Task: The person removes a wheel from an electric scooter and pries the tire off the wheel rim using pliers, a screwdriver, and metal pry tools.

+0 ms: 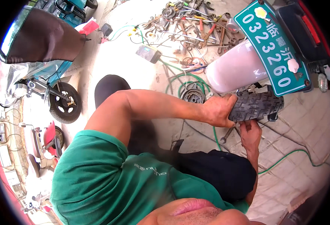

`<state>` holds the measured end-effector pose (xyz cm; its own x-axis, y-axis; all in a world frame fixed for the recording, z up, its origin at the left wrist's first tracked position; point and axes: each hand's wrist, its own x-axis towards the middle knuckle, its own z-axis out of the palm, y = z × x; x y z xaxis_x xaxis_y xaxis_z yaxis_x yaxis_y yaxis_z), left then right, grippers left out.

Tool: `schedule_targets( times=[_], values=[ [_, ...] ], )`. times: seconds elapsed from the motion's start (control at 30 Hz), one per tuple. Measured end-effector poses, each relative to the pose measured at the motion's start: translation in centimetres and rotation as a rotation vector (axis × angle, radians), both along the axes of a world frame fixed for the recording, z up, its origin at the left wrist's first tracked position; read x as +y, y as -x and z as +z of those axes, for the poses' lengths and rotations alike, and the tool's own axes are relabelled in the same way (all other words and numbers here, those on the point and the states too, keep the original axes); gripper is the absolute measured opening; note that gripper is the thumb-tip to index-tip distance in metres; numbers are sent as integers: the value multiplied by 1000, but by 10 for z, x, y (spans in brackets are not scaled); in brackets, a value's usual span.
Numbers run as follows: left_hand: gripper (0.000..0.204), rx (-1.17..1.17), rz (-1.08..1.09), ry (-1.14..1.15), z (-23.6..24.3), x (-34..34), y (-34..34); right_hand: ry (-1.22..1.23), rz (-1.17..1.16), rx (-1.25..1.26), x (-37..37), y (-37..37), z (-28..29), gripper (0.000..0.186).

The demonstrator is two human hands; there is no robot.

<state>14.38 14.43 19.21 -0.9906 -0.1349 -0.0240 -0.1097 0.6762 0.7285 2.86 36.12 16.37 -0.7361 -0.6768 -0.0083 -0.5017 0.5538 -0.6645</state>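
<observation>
A black knobbly tyre [255, 106] is mounted on a two-wheeler, below its pale pink rear mudguard [237, 67]. My left hand [219, 110] reaches across and grips the tyre's left end, with thumb and fingers spread around the tread edge. Just under the tyre, my right hand [250, 134] has its fingers curled and pressed together against the lower side. Whatever those fingertips pinch is hidden. A metal wheel hub part [193, 93] lies on the floor beyond my left forearm. Close by my right hand is a wrench [227, 135].
A green number plate [271, 48] juts out above the mudguard. Many loose hand tools [198, 28] are heaped at the far side. A green hose [285, 159] crosses the tiled floor. A small grey box [148, 53] and a parked teal vehicle [56, 71] stand to the left.
</observation>
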Motion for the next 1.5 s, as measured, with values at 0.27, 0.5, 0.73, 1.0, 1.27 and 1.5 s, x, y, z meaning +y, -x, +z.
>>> schedule_targets(
  times=[0.27, 0.5, 0.73, 1.0, 1.27, 1.5],
  values=[
    [67, -513, -578, 41, 16, -98, -14, 572, -174, 43, 34, 50, 90, 20],
    [47, -421, -243, 327, -56, -286, 12, 149, -138, 375, -44, 114, 60, 20],
    [40, -197, 161, 137, -122, -405, 81, 55, -196, 299, -27, 113, 41, 21],
    [46, 205, 345, 264, -168, -462, 190, -330, -175, 497, 57, 143, 18, 39],
    [49, -47, 350, 354, -192, -491, 270, -371, -291, 398, 41, 102, 36, 39],
    [34, -94, -324, 181, -229, -555, 317, -394, -358, 391, 32, 84, 55, 40]
  ],
)
